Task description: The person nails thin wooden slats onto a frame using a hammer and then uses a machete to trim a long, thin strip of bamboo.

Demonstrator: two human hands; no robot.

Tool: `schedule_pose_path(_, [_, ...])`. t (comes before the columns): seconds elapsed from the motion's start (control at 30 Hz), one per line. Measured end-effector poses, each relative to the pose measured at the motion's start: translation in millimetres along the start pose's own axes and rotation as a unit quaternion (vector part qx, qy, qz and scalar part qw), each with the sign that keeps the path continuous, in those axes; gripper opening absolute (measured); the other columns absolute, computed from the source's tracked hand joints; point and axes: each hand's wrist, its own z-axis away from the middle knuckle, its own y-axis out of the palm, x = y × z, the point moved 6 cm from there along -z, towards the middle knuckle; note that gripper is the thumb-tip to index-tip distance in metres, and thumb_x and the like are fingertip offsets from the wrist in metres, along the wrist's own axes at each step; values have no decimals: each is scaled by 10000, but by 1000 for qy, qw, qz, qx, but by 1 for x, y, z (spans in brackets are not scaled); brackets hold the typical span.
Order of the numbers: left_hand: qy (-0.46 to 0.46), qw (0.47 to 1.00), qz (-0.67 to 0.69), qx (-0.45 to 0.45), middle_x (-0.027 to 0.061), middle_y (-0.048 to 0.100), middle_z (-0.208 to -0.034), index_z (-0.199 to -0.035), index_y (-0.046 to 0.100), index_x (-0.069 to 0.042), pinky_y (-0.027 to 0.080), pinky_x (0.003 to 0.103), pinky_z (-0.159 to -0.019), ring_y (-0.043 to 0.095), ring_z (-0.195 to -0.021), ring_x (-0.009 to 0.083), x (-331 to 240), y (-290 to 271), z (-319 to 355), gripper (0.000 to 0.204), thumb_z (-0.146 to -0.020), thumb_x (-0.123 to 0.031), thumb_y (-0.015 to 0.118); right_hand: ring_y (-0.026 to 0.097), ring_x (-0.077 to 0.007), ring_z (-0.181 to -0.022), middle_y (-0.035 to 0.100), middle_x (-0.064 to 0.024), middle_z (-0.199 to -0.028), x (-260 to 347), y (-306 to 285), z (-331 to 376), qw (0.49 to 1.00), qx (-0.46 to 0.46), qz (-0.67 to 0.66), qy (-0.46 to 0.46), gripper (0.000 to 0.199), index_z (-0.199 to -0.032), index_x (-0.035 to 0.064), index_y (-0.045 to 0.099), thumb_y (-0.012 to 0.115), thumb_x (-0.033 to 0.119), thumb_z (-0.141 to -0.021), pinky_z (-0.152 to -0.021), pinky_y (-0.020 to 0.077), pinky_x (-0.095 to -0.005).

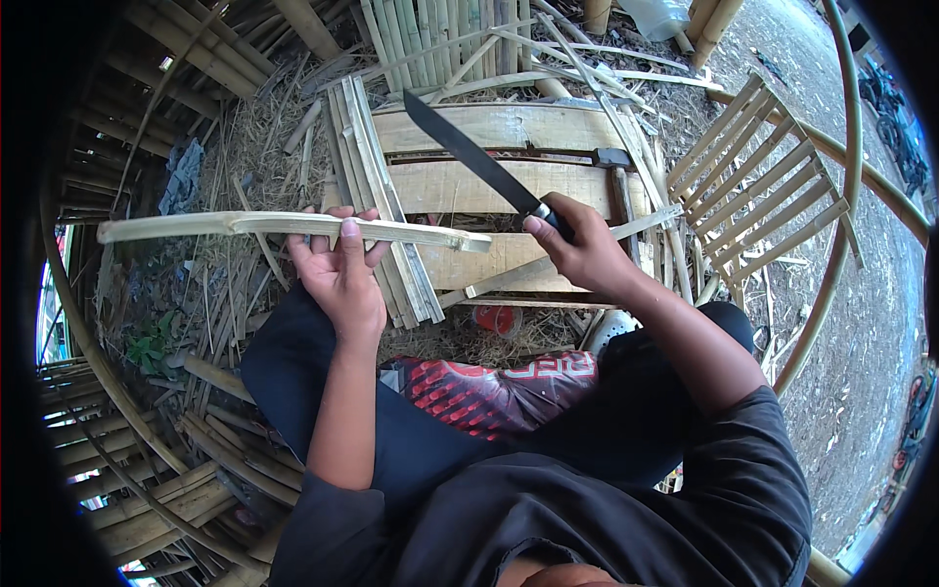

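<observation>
A pale split bamboo strip (196,226) lies crosswise in my left hand (342,274), pinched between the thumb and the fingers beneath. Its right end reaches in front of the wooden bench. My right hand (592,249) is closed round the dark handle of a long knife (469,157). The blade points up and to the left, above the bench and apart from the strip. Under both hands is a low bench of wooden planks (460,186), with a stack of split bamboo slats (377,210) across its left side.
A hammer (618,176) lies on the bench's right side. Further right leans a slatted bamboo frame (763,181). Upright bamboo strips (445,39) stand behind the bench. Bamboo poles (240,455) lie at the lower left, and a red cup (497,319) sits below the bench's near edge.
</observation>
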Motion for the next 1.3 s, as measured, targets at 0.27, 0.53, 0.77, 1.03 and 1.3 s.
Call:
schedule_pose_path(0.27, [-94,995,36,18,76,581,-1231,-1430,361,-96,668,400,-826,663,-1141,224,17,4,7,464,-1033,-98,601,462,-61,-569,501,34,-673,-22,13,-4,972,82,-70,208,554,-1029,-25,661,737,516,-936,-499,361,-263])
schedule_pose_path(0.53, [-190,977,62,80,73,653,-1128,-1503,429,-19,635,281,-698,687,-905,146,9,12,8,525,-1007,-83,588,691,-380,-708,703,-189,-763,-40,15,-23,998,24,50,21,431,-1122,-33,680,665,371,-973,-686,534,-475])
schedule_pose_path(0.77, [-215,971,46,91,72,637,-1109,-1522,392,29,578,281,-828,662,-924,144,7,-9,2,569,-997,-82,580,704,-425,-780,710,-237,-795,-56,-14,-50,960,-56,274,18,250,-895,29,716,650,265,-945,-731,547,-510])
schedule_pose_path(1.03, [-274,944,2,183,72,644,-1060,-1516,419,6,582,268,-775,675,-842,132,9,-1,16,570,-980,-90,588,709,-419,-772,723,-217,-813,-50,-9,-42,962,66,257,-63,201,-887,39,729,675,228,-931,-722,552,-492])
schedule_pose_path(1.3, [-275,929,45,244,56,596,-1017,-1487,453,-14,612,293,-678,576,-750,94,19,13,38,463,-1043,-108,542,674,-367,-655,667,-206,-734,-23,-53,-38,963,-198,171,-62,275,-969,-39,675,677,236,-970,-642,518,-469])
